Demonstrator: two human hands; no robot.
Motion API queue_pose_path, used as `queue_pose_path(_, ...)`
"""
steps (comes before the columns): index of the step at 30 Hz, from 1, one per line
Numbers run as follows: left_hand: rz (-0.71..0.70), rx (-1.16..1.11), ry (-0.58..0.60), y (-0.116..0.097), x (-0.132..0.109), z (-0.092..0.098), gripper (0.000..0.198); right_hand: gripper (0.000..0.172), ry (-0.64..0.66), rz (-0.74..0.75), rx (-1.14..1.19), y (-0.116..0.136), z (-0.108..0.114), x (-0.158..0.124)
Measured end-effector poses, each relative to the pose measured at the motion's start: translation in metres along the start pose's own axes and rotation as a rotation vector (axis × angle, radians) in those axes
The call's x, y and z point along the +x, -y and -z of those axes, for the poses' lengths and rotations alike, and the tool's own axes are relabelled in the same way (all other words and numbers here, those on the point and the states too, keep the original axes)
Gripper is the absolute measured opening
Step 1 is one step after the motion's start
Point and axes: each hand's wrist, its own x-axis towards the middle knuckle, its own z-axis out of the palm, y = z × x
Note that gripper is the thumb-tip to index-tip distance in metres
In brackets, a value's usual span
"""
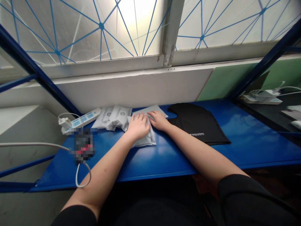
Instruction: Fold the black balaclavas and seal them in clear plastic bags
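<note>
My left hand [139, 126] lies flat with its fingers stretched out, pressing on a pale grey plastic packet [147, 140]. Close beside it, my right hand [158, 120] rests on the right side of the same packet, its fingers extended and pointing left. Behind the hands another light packet [154, 110] lies flat, partly covered by them. Left of my left hand are several filled grey packets [117, 116] with dark printing. To the right of my right hand a black cloth piece [196, 124] with white lettering is spread flat.
All this lies on a blue table [162, 160]. A white power strip [82, 121] with a plug stands at the back left, near a blurred-out object [83, 146] and a looped white cable [77, 175]. Blue metal posts [44, 75] rise on both sides. Another strip [263, 98] lies far right.
</note>
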Motion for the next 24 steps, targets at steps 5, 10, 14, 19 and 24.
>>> queue_pose_path(5, -0.005, -0.015, 0.12, 0.003, 0.005, -0.004, 0.059, 0.042, 0.037, 0.01, -0.004, -0.001, -0.002, 0.001)
queue_pose_path(10, -0.012, -0.027, 0.122, 0.0, 0.008, 0.0, 0.057, 0.038, 0.056, -0.02, -0.054, 0.004, -0.001, 0.003)
queue_pose_path(14, -0.017, -0.026, 0.101, -0.002, 0.008, 0.001, 0.053, 0.034, 0.072, -0.044, -0.085, 0.008, 0.0, 0.007)
queue_pose_path(19, -0.011, -0.021, 0.104, -0.001, 0.008, 0.0, 0.054, 0.03, 0.091, -0.084, -0.067, 0.009, -0.001, 0.011)
queue_pose_path(24, 0.003, -0.021, 0.101, 0.0, 0.009, -0.004, 0.056, 0.025, 0.094, -0.088, -0.058, 0.009, -0.002, 0.013)
